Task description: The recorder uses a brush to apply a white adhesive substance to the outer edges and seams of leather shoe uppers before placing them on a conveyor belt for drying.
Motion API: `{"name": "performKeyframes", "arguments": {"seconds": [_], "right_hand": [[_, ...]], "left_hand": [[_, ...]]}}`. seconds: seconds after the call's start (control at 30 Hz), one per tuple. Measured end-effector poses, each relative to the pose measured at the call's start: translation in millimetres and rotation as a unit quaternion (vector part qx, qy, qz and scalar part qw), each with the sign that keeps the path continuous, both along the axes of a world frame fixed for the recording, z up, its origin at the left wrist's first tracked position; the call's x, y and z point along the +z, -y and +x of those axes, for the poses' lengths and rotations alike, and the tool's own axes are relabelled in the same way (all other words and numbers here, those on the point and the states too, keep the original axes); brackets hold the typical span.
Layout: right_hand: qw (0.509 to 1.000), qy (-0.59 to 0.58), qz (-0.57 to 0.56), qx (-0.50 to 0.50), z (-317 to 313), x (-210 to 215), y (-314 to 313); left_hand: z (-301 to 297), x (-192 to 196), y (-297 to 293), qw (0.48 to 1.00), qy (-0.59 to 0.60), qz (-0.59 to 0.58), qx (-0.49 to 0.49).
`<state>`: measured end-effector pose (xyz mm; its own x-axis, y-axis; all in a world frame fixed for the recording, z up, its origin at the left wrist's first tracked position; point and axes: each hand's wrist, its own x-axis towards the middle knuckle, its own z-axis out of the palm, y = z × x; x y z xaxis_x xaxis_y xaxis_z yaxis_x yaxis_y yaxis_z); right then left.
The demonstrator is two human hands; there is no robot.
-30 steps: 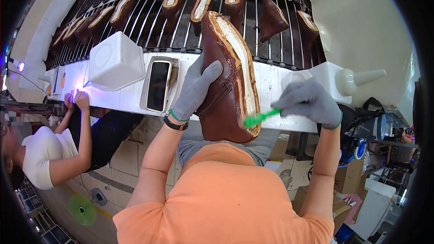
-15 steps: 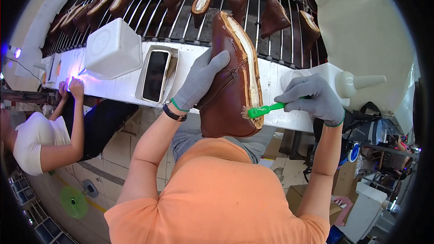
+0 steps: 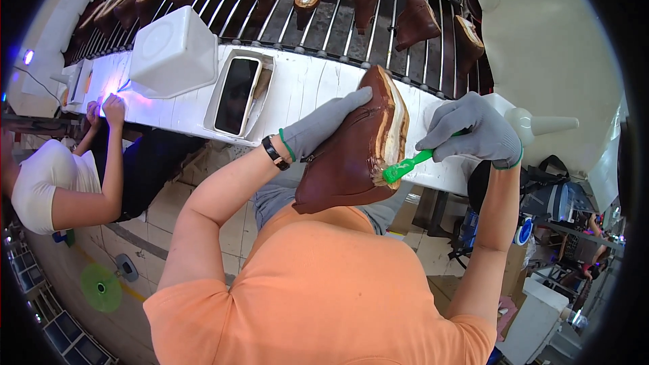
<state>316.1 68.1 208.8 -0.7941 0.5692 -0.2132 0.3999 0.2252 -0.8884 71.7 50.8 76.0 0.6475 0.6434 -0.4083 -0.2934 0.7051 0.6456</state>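
Note:
My left hand, in a grey glove, grips the side of a brown ankle boot without an outsole. The boot is tilted over my lap, its underside turned to the right; a white middle and a tan border show there. My gloved right hand pinches the handle of a small green brush. The bristles touch the brown-tan edge near the heel end of the boot. The fingers of my left hand behind the boot are hidden.
Across the white bench runs a metal roller rack with several brown boots and dark soles. On the bench are a white square container, a phone in a tray, and a white nozzle bottle. A person works at left.
The boot has come down nearer to me and tilted, its toe swinging lower and its underside turning further right. The brush stays at the heel edge, slightly lower and further right.

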Motion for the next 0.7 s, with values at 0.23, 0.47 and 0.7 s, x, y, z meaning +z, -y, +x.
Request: {"name": "performKeyframes", "arguments": {"seconds": [0.23,0.47,0.7], "right_hand": [[0.998,-0.052,-0.006,0.019,-5,-2,-11],[0.998,-0.053,0.016,0.004,-12,-7,-21],[0.998,-0.060,-0.023,-0.003,-14,-8,-22]], "left_hand": [[20,-15,14,0.983,0.139,-0.107,-0.057],[24,62,54,0.936,-0.169,0.308,-0.024],[41,44,45,0.937,-0.135,0.319,-0.055]]}}
